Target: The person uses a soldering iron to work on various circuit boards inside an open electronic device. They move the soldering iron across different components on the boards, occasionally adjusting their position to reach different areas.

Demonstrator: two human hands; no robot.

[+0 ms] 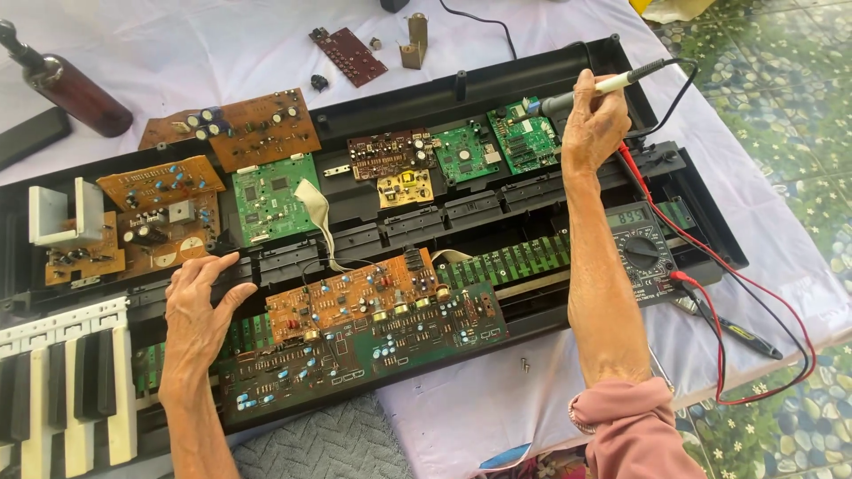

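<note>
the right hand grips a probe, its tip on the green board near the case's far right corner. the left hand lies flat and released on the case's middle rail, beside the orange board. a meter sits at the right edge.

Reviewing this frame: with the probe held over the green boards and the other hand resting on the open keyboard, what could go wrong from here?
The probe in the right hand points at a densely packed green board; a slip could bridge neighbouring contacts. The red leads loop over the table edge by the multimeter and might snag the forearm. The left hand rests beside the loose orange board, which a nudge could shift.
</note>
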